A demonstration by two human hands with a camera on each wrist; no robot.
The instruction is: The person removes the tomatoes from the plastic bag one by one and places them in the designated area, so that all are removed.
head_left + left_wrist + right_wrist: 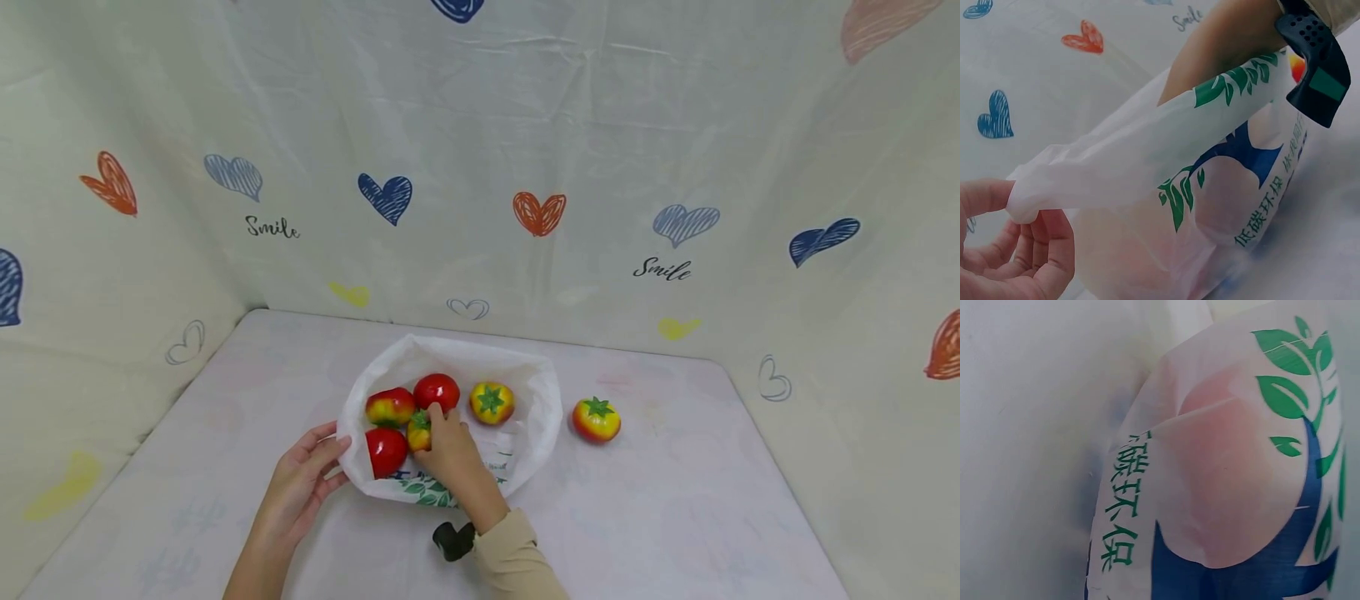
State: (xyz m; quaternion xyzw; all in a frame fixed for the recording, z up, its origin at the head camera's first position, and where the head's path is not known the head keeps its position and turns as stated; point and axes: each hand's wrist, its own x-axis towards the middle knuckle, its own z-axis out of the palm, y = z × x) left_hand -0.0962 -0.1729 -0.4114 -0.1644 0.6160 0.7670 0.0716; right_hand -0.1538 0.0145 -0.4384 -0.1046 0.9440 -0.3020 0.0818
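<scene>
A white plastic bag (551, 400) with green leaf print stands with its mouth held wide. My left hand (298, 483) pinches the bag's left rim between thumb and fingers, as the left wrist view also shows. My right hand (452, 454) reaches inside over the front rim, its thumb and fingers round a yellow-red fruit with a green leafy top (417, 435). Around it in the bag lie a shiny red fruit (437, 392), another red one (386, 452), a red-yellow one (390, 406) and a yellow one with a star-shaped green top (491, 402). The bag's wall hides my right hand in the right wrist view.
Another yellow-red fruit with a green top (597, 420) sits on the pale table (660, 500), right of the bag. A dark wrist-worn device (453, 542) is by my right sleeve. Behind the table hangs a pale cloth (465, 125) printed with hearts.
</scene>
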